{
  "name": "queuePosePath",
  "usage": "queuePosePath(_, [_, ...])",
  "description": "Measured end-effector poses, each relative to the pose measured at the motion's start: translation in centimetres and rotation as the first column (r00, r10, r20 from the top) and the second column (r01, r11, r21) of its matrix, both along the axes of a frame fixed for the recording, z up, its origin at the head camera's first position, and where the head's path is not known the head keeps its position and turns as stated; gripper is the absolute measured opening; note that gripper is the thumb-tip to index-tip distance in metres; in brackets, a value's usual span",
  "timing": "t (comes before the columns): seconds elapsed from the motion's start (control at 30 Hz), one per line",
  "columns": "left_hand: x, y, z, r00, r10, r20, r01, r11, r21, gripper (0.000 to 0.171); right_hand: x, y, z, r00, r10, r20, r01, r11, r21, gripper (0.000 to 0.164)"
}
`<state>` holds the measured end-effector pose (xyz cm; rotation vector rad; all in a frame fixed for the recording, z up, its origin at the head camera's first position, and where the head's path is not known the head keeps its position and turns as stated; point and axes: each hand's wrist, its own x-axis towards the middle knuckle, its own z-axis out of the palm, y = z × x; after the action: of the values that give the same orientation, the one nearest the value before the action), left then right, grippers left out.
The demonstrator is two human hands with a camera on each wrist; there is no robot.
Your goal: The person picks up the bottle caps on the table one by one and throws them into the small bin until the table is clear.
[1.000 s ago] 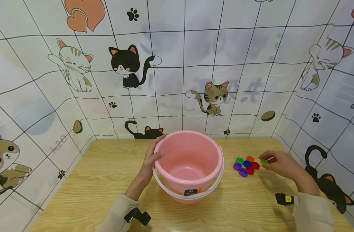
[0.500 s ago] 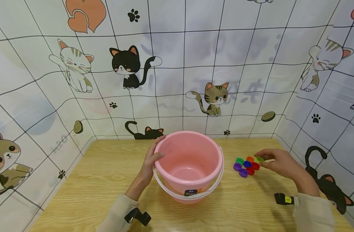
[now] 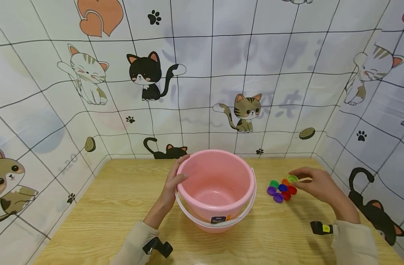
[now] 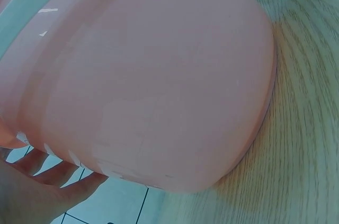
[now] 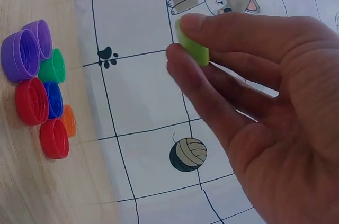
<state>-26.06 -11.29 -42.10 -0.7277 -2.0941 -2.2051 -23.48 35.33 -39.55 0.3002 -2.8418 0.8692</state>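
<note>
A pink bucket with a white handle stands upright mid-table. My left hand grips its left rim, thumb over the inside and fingers around the outer wall; the left wrist view shows those fingers against the bucket's side. Right of the bucket, my right hand pinches a lime-green bottle cap between thumb and fingers, raised above the table. Below it lies a cluster of bottle caps: purple, green, orange, blue and red.
The wooden table carries the bucket and caps. A white gridded sheet with cartoon cats hangs behind the table and along both sides. A small black camera is strapped at the left wrist, another at the right.
My right hand has moved slightly left and up with the lime-green bottle cap, from beside the cluster to over its far right edge. The left hand keeps its grip on the bucket.
</note>
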Motion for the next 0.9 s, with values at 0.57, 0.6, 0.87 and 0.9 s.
queuePosePath(0.57, [0.2, 0.2, -0.3, 1.0, 0.003, -0.008, -0.003, 1.0, -0.005, 0.073, 0.6, -1.6, 0.5, 0.996, -0.022, -0.088, 0.017, 0.998, -0.059, 0.037])
queuePosePath(0.6, [0.3, 0.2, -0.3, 1.0, -0.003, -0.008, 0.003, 1.0, -0.004, 0.073, 0.6, -1.7, 0.5, 0.995, -0.019, -0.093, 0.013, 0.998, -0.059, 0.036])
queuePosePath(0.87, [0.7, 0.8, -0.1, 0.999, -0.017, -0.032, 0.016, 1.0, -0.019, 0.072, 0.6, -2.2, 0.9, 0.992, 0.015, -0.123, -0.021, 0.999, -0.043, 0.038])
queuePosePath(0.9, [0.8, 0.9, -0.1, 0.999, -0.017, -0.035, 0.016, 1.0, -0.018, 0.072, 0.6, -2.3, 0.9, 0.992, 0.018, -0.124, -0.024, 0.999, -0.042, 0.038])
